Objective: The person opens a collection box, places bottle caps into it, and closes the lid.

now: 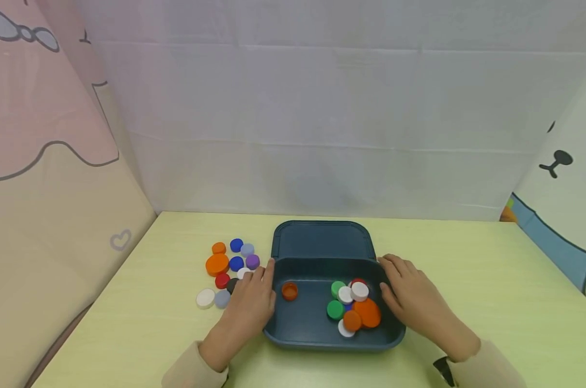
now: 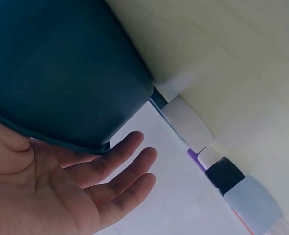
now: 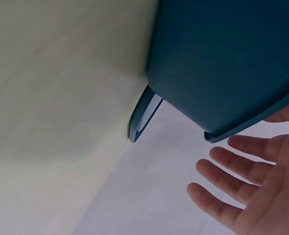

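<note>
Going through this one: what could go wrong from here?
1. The left hand is right beside the loose caps on the table, so a sideways move might scatter them.
2. Most of the caps inside are heaped toward the right of the box, near the right hand; tilting the box could make the heap slide.
3. The lid is open, so a hard jolt might throw caps out.

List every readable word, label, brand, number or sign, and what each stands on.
No words, labels, brands or numbers are readable.
Only sign: a grey outlined heart on the pink-and-cream printed backdrop.
Dark blue rounded box: no text visible.
Small round coloured caps: any marks are too small to read.
</note>
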A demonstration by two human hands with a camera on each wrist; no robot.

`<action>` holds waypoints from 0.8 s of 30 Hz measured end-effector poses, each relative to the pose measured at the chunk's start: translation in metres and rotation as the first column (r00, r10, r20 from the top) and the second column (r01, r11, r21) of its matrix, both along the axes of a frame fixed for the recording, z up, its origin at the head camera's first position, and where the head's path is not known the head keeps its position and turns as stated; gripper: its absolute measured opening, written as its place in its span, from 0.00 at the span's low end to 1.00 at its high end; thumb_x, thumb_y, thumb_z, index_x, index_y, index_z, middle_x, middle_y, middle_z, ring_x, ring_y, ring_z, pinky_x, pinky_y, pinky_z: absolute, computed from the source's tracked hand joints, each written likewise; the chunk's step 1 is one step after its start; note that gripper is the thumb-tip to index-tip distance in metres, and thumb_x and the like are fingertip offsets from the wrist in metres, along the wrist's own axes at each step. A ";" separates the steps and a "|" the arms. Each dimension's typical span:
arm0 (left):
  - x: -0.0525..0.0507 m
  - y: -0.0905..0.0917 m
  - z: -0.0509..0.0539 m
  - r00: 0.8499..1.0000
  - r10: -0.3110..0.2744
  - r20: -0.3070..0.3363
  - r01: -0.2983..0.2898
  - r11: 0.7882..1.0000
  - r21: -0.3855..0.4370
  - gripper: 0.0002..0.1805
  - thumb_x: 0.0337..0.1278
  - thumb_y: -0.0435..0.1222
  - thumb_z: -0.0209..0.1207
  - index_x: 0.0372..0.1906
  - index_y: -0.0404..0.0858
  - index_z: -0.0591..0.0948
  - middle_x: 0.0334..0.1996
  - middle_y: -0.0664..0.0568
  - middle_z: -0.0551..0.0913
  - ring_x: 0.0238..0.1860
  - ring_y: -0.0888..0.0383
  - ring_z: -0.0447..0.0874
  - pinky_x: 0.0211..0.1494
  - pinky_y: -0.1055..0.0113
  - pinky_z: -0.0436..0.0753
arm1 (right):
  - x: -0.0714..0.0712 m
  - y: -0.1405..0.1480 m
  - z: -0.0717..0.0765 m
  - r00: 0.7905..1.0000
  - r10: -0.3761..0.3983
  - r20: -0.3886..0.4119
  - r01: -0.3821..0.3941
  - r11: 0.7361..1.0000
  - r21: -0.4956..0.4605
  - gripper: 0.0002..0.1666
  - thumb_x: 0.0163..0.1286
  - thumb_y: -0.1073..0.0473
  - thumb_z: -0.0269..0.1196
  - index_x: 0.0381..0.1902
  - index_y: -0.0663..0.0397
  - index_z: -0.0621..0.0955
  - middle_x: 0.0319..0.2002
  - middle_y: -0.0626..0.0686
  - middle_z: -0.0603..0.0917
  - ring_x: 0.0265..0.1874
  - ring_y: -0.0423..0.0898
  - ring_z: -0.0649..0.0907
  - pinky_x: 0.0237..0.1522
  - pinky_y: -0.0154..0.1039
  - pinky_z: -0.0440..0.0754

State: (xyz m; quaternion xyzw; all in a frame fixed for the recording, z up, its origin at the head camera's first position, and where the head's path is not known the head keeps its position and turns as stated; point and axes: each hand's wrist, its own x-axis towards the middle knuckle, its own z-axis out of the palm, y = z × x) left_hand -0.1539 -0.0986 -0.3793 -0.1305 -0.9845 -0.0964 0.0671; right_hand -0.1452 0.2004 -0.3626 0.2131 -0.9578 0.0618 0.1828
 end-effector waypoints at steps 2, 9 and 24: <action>-0.001 -0.002 0.001 1.000 0.002 -0.006 -0.002 1.000 0.009 0.28 0.59 0.38 0.52 0.64 0.34 0.65 0.50 0.42 0.76 0.43 0.46 0.75 0.49 0.54 0.77 | 0.002 0.002 -0.002 1.000 -0.014 0.022 0.014 1.000 -0.003 0.27 0.61 0.59 0.57 0.57 0.66 0.69 0.54 0.62 0.73 0.51 0.58 0.74 0.46 0.53 0.76; -0.004 -0.009 0.008 0.999 0.014 -0.030 -0.013 0.998 0.063 0.26 0.62 0.42 0.50 0.63 0.36 0.66 0.48 0.43 0.77 0.42 0.47 0.76 0.48 0.55 0.78 | 0.005 0.008 -0.011 0.998 -0.023 0.050 0.023 1.000 0.000 0.29 0.62 0.60 0.55 0.59 0.66 0.67 0.56 0.62 0.74 0.52 0.58 0.74 0.47 0.54 0.75; -0.015 -0.046 0.018 0.976 0.032 -0.215 -0.011 0.995 0.100 0.20 0.56 0.34 0.55 0.54 0.30 0.74 0.41 0.38 0.79 0.40 0.41 0.76 0.46 0.51 0.77 | 0.007 0.007 -0.016 0.994 -0.061 0.087 0.060 0.998 0.004 0.30 0.61 0.61 0.54 0.61 0.67 0.66 0.48 0.60 0.79 0.47 0.56 0.77 0.44 0.52 0.75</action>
